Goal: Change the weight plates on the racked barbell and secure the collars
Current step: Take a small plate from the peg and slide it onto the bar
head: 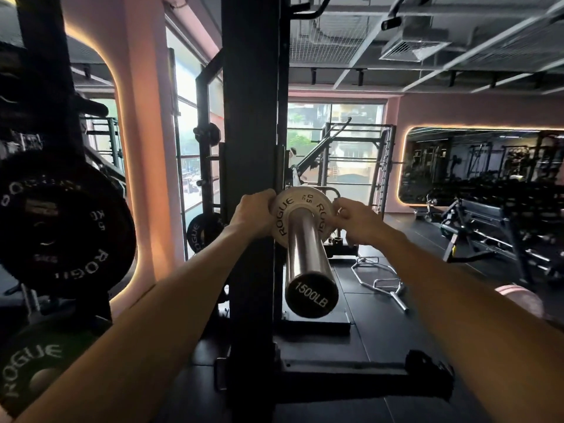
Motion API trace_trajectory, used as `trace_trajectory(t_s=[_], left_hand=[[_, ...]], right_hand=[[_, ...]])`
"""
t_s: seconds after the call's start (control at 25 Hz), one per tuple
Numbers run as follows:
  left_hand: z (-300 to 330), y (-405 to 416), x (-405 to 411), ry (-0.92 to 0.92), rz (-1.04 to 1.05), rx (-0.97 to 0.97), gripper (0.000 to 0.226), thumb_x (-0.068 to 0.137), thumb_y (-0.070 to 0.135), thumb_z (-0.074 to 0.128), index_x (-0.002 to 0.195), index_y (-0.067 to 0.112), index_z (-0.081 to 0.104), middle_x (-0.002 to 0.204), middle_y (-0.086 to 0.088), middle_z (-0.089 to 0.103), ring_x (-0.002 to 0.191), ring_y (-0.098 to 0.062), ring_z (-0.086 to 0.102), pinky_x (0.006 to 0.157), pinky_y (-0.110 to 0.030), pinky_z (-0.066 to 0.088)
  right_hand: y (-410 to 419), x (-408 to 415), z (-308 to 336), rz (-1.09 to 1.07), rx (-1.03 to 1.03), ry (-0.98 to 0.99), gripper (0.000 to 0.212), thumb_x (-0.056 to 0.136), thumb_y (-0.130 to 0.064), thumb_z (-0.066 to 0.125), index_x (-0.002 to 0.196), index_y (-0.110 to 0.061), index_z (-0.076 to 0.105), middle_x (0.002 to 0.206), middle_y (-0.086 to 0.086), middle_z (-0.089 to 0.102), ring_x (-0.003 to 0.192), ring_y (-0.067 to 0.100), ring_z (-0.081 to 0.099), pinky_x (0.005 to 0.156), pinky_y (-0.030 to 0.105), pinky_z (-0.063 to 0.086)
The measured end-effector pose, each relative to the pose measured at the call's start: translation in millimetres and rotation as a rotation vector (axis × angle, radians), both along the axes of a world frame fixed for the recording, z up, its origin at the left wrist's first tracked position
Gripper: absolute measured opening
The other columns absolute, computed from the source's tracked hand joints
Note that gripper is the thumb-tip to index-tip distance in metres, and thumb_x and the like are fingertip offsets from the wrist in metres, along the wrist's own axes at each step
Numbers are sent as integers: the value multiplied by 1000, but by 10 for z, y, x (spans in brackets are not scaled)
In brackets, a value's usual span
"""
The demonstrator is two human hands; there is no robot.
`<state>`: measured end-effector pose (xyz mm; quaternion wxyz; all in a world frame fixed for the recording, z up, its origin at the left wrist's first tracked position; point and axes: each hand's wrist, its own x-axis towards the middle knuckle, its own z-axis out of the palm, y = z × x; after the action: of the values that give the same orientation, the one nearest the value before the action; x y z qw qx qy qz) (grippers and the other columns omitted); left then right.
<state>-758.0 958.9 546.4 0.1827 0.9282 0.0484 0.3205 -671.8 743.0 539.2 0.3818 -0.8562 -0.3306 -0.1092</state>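
My left hand (254, 210) covers the left rim of the small white round plate (300, 209). The steel barbell sleeve (306, 245) hides part of its printing. I cannot see the bar behind the black rack post (251, 148).

Commercial gym, free-weights area. Black power rack upright (253, 148) stood dead centre, with Rogue bumper plates (61, 224) stored on pegs at left. Barbell sleeve (306, 248) was capped "1500LB". Rubber tile floor (381, 331) had a trap bar (381, 279) lying on it. More racks and benches lined the right, under a wall mirror (482, 166) edged in LED strip.
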Motion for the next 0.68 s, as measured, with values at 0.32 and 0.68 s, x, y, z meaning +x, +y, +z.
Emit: trace_trajectory(t_s=[0.32,0.68], left_hand=[[-20,198,613,-27,-4,26,12,82,9,54,80,19,48,80,-2,57,72,-20,46,68,-29,34],[-35,347,1101,-35,20,13,9,87,13,52,86,21,49,83,0,54,76,-18,47,69,-31,35]], right_hand=[[230,547,41,-32,-53,15,20,92,-27,62,78,-25,48,76,-2,67,34,17,52,34,16,37],[382,1018,31,-31,-60,48,12,94,-26,59,93,-16,53,80,-1,69,31,12,51,41,22,41]])
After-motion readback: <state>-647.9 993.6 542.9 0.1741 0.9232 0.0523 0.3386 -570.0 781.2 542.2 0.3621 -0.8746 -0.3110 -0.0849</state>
